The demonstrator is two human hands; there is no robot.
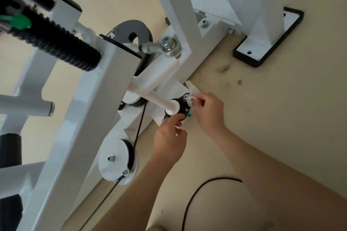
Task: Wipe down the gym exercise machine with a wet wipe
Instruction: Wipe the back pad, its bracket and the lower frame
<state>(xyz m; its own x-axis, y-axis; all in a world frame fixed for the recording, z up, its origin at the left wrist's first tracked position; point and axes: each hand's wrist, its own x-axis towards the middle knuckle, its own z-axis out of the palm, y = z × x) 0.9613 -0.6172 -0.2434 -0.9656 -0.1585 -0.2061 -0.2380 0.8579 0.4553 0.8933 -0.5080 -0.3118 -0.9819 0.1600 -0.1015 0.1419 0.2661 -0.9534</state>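
Wet wipe [191, 89] pinched between left hand [170, 138] and right hand [209, 111] round black hub [178, 101]; wipe-down seemingly partway, white frame [105, 84] probably still to do.

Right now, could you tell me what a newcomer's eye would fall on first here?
Low at centre, the left hand and right hand pinch a white wet wipe round a black mount on the white machine frame. Dark smudges mark the floor beside it.

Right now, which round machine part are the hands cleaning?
The small black hub on the white shaft: left hand and right hand hold the wet wipe against it. The white pulley and grey disc go untouched.
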